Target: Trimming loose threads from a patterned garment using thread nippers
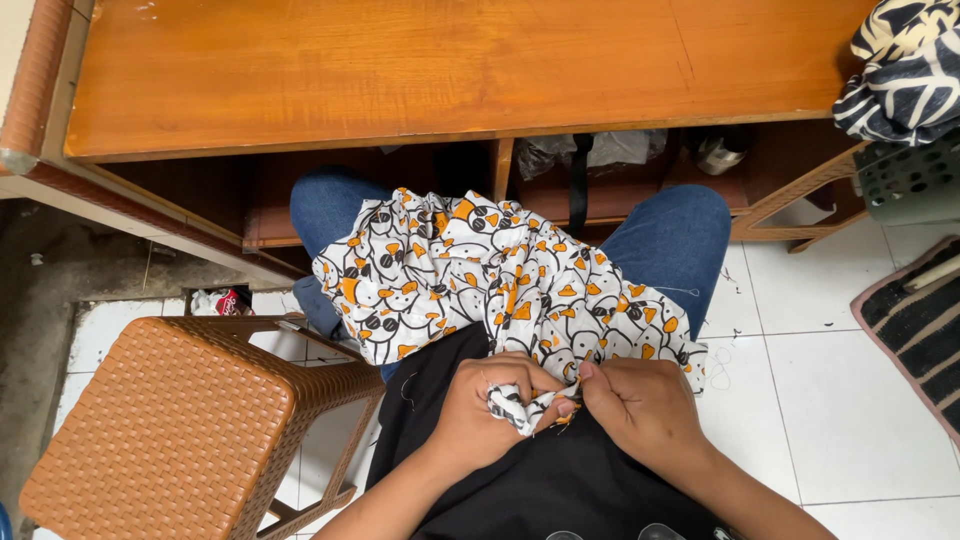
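The printed fabric (500, 280), white with a black and orange cartoon pattern, lies bunched across the person's lap at centre frame, over blue jeans (680, 240) and a black garment (520, 470). The left hand (480, 405) is closed around a folded edge of the fabric at lower centre, fingers curled tight on it. The right hand (640, 405), just beside it, pinches the same edge between thumb and fingertips; whether it also holds a needle cannot be told. A loose thread (715, 365) trails at the fabric's right edge. A brown woven plastic stool (170, 430) stands at lower left. A wooden table (400, 70) fills the upper frame.
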